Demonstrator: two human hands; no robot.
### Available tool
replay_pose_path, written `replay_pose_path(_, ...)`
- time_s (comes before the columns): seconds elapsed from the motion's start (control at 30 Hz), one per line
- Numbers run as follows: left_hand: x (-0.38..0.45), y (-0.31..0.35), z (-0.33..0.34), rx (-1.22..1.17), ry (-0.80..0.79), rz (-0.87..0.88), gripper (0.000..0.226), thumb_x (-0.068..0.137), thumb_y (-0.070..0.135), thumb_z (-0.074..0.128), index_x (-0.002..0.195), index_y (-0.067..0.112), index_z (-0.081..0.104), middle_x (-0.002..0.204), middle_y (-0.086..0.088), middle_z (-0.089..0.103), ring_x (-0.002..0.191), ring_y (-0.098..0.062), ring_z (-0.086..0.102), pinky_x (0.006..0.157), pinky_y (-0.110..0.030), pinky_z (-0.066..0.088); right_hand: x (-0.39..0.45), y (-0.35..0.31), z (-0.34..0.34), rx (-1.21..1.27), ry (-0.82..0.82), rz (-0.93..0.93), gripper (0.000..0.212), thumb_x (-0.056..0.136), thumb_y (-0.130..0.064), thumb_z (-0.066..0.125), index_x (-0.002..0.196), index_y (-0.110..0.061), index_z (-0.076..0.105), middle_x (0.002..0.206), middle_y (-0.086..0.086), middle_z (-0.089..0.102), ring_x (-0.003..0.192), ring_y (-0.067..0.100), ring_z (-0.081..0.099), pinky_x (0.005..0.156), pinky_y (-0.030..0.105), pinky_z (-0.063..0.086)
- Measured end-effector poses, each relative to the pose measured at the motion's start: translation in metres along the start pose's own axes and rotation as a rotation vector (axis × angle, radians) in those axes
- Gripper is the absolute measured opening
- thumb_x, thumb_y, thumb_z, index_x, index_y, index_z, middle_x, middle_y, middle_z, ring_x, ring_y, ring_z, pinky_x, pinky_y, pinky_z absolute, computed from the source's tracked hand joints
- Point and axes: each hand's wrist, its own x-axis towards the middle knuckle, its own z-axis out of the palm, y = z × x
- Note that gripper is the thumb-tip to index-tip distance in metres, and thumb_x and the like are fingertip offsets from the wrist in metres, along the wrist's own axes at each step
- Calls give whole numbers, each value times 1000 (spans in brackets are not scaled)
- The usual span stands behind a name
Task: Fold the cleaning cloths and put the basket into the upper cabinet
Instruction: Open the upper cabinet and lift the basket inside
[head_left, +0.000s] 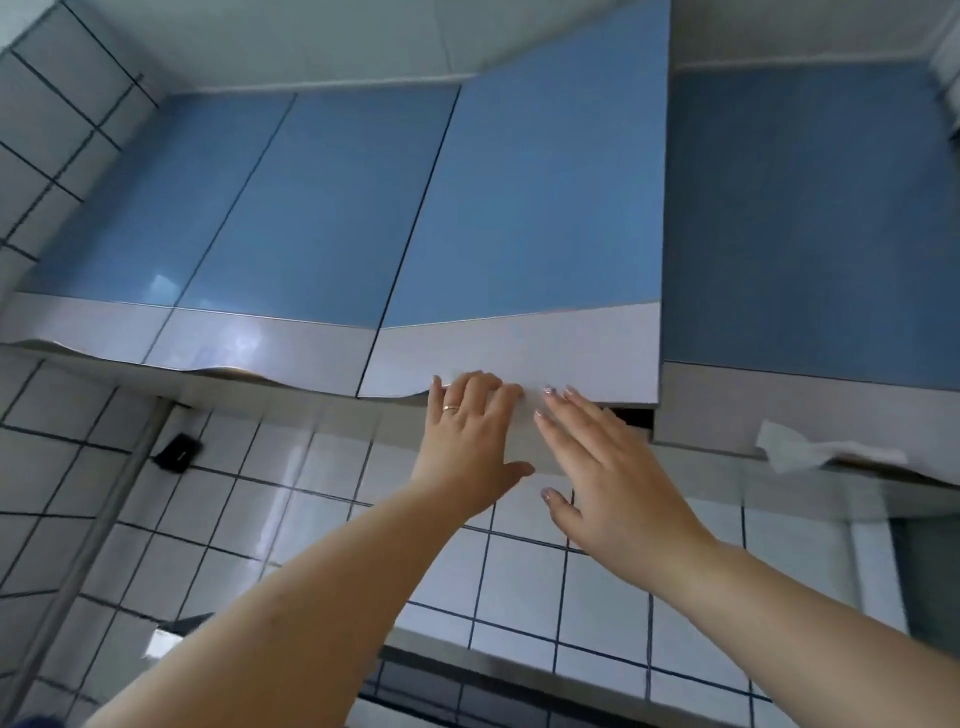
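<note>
One upper cabinet door, blue with a white lower band, stands slightly ajar among four doors. At its bottom edge, the left hand curls its fingers against the band; the right hand lies flat beside it, fingers straight, holding nothing. A white cloth hangs under the door to its right.

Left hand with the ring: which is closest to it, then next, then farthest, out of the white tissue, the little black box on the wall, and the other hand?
From the left hand:
1. Right hand, just beside it on the right.
2. Black box, on the tiled wall, left.
3. White tissue, under the right-hand cabinet, slightly farther.
</note>
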Motion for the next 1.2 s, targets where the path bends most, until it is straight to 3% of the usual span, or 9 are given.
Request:
replay_pose_path(0.1, 0, 9, 15, 36, -64, -21, 90, 77, 55, 63, 146, 22, 16, 150, -3, 17, 144, -22, 4, 117, -50, -2, -3, 16, 3, -23, -228, 26, 75, 91, -44, 39, 150, -13, 6, 158, 3, -10, 141, 12, -20, 116, 41, -9)
replay_pose_path(0.17, 0, 9, 22, 86, -102, -12, 95, 79, 55, 62, 148, 22, 6, 153, -4, 9, 146, -21, -3, 116, -52, -5, -4, 21, 8, -86, -307, 27, 79, 92, -48, 37, 150, -14, -4, 156, 1, -22, 136, 10, -31, 112, 43, -19)
replay_pose_path(0.33, 1, 8, 32, 192, -158, 13, 99, 83, 49, 62, 149, 22, -8, 154, -7, -1, 145, -23, -11, 113, -58, -7, 1, 17, 31, -119, -323, 133, 80, 92, -47, 39, 149, -12, -5, 156, 3, -21, 142, 16, -25, 111, 51, -19)
replay_pose_path(0.53, 7, 13, 45, 288, -196, 36, 99, 83, 45, 62, 148, 21, -8, 152, -8, 2, 145, -26, -5, 111, -61, -4, 5, 16, 55, -98, -341, 227, 81, 92, -43, 42, 149, -14, -7, 157, 3, -19, 144, 19, -20, 109, 57, -15)
replay_pose_path(1.07, 13, 12, 73, 337, -138, 56, 94, 82, 37, 64, 148, 20, -1, 148, -10, 10, 143, -29, 3, 110, -63, -2, 8, 25, 81, -68, -313, 254, 78, 91, -41, 46, 150, -17, 1, 157, 1, -11, 145, 19, -12, 113, 57, -8)
replay_pose_path(1.2, 13, 12, 75, 315, -135, 47, 93, 83, 36, 64, 148, 20, 0, 149, -10, 9, 143, -30, 2, 109, -64, -2, 7, 27, 85, -73, -293, 240, 75, 91, -38, 46, 150, -17, 4, 158, 3, -9, 146, 21, -10, 115, 50, -4)
